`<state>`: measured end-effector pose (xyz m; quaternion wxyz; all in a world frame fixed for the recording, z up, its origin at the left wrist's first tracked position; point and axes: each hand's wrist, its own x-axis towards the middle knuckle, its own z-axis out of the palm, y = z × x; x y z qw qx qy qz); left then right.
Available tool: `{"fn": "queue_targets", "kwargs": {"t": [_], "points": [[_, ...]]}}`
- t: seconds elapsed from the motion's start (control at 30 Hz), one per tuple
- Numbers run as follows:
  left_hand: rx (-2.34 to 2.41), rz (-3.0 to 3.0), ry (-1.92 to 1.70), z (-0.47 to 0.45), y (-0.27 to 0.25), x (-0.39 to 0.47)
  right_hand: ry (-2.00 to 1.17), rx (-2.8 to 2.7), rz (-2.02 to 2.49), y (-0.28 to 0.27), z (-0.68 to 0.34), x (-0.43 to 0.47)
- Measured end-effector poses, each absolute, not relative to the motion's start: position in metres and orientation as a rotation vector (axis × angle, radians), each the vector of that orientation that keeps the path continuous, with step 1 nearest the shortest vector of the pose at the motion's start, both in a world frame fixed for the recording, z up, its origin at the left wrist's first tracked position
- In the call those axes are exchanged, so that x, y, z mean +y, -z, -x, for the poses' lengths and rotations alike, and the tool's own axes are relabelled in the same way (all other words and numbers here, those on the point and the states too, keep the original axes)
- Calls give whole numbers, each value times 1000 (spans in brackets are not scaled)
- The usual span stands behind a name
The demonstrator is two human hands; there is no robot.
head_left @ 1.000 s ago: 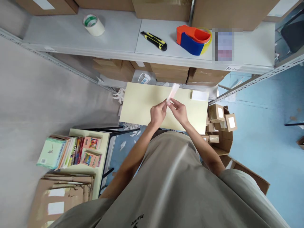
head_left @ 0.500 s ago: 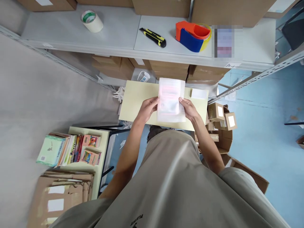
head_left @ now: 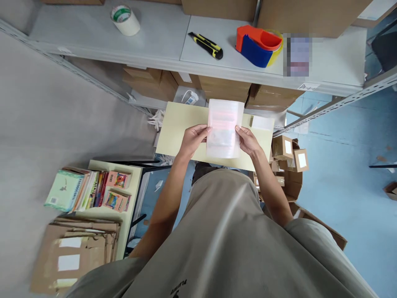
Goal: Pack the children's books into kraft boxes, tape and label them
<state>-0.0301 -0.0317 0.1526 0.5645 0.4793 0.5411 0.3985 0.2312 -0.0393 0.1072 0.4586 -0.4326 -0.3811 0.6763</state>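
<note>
Head view: the left hand (head_left: 194,140) and the right hand (head_left: 248,140) hold a pale sheet (head_left: 225,132) between them, each pinching one long side, thumb on the near face and the other fingers curled behind. Faint pink bands cross the sheet; the print is too blurred to read, and whether it is a single leaf or a flat pouch cannot be told. It is held over the middle of a cream table (head_left: 181,120), its far end overlapping the table's back edge in view. A white pad (head_left: 262,122) lies near the table's far right corner. On the grey shelf (head_left: 161,37) beyond rest a tape roll (head_left: 127,22), a utility knife (head_left: 206,45) and an orange-and-blue tape dispenser (head_left: 257,45).
</note>
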Motion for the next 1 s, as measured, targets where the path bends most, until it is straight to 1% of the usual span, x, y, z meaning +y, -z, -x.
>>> {"fn": "queue_targets", "kwargs": {"t": [0.1, 0.2, 0.33, 0.47, 0.63, 0.8, 1.0], "points": [[1475, -1353, -1105, 28, -156, -37, -1582, -945, 1113, -113, -224, -40], [1453, -1482, -1080, 20, -157, -47, -1479, -953, 1180, -119, -210, -45], [1334, -1402, -964, 6, -145, -57, -1379, -1067, 1221, -124, -182, -52], [1290, -1234, -1028, 11, -124, -52, -1335, -1145, 1218, -116, -158, -52], [1252, -1077, -1043, 51, -103, -32, -1295, -1288, 1269, -103, -145, -41], [1248, -914, -993, 101, -88, -18, -1217, -1286, 1463, -80, -131, -28], [1246, -760, -926, 158, -69, 3, -1421, -1128, 1490, -36, -84, -7]]}}
